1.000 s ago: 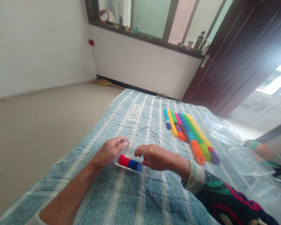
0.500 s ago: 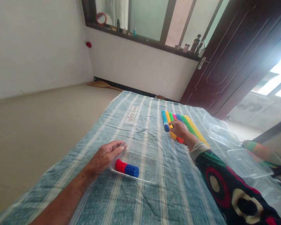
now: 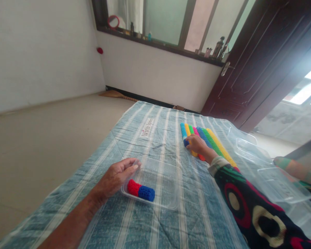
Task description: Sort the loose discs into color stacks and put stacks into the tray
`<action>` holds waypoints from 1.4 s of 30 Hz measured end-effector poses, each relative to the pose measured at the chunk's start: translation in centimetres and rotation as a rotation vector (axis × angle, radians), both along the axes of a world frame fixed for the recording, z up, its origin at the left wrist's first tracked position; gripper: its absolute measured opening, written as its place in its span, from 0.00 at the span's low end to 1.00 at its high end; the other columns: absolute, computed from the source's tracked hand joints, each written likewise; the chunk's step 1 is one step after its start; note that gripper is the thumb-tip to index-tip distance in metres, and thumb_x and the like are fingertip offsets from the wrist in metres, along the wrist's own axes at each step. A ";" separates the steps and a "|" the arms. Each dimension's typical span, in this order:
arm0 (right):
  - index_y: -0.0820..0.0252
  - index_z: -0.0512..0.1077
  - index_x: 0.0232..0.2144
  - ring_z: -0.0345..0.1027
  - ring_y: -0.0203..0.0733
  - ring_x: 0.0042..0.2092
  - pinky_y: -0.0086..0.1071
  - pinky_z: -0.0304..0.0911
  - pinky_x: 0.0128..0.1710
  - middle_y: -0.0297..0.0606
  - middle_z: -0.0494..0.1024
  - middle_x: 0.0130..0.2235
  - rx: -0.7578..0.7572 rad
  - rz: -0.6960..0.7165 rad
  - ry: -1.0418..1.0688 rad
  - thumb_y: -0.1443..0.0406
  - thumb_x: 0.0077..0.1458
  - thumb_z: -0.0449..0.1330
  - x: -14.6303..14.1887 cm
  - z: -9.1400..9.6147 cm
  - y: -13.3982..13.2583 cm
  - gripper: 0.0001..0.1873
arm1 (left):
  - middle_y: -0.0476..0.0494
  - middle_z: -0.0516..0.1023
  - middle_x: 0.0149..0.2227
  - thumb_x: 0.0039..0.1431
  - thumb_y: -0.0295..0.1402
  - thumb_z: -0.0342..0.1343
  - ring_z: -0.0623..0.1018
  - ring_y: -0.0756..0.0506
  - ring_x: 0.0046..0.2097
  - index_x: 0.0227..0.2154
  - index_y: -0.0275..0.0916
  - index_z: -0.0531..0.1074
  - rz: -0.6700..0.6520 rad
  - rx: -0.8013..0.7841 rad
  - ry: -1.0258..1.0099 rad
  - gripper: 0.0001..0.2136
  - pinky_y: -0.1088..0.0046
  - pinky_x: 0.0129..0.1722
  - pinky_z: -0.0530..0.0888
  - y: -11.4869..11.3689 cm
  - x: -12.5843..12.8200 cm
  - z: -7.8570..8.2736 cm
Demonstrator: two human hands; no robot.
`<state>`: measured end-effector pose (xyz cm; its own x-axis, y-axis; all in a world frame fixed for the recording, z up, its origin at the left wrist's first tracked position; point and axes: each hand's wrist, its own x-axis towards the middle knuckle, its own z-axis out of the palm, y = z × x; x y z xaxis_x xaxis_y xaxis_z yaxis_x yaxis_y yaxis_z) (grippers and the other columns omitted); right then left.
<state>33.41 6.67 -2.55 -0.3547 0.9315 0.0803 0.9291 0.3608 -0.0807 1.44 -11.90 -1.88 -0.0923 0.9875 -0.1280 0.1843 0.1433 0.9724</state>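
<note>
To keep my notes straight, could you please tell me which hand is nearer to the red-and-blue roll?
Left. The left hand is just beside the red-and-blue roll, above the corner of the clear tray; the right hand is farther away, at the coloured rolls.

A quilted cover with pale blue and white stripes [image 3: 155, 224] spreads across the surface, a small white "With love" label [image 3: 147, 127] stitched to it ahead of the left hand [image 3: 114, 178]. Just beneath that hand sits a shallow clear plastic tray [image 3: 168, 204], flat on the cover. Under and beyond the right hand [image 3: 197, 145] lies a tight side-by-side row of long crocheted tubes in bright colours [image 3: 217, 147]. Further right of that hand, a large clear plastic box [image 3: 282, 183] rests on the cover's edge.
</note>
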 end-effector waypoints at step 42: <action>0.60 0.72 0.31 0.64 0.33 0.33 0.27 0.58 0.35 0.32 0.73 0.33 -0.325 0.908 0.124 0.80 0.51 0.59 -9.1 4.3 -15.0 0.12 | 0.41 0.84 0.45 0.49 0.49 0.60 0.81 0.37 0.48 0.40 0.38 0.78 -0.056 0.072 0.028 0.21 0.60 0.52 0.74 0.0 0.2 -1.0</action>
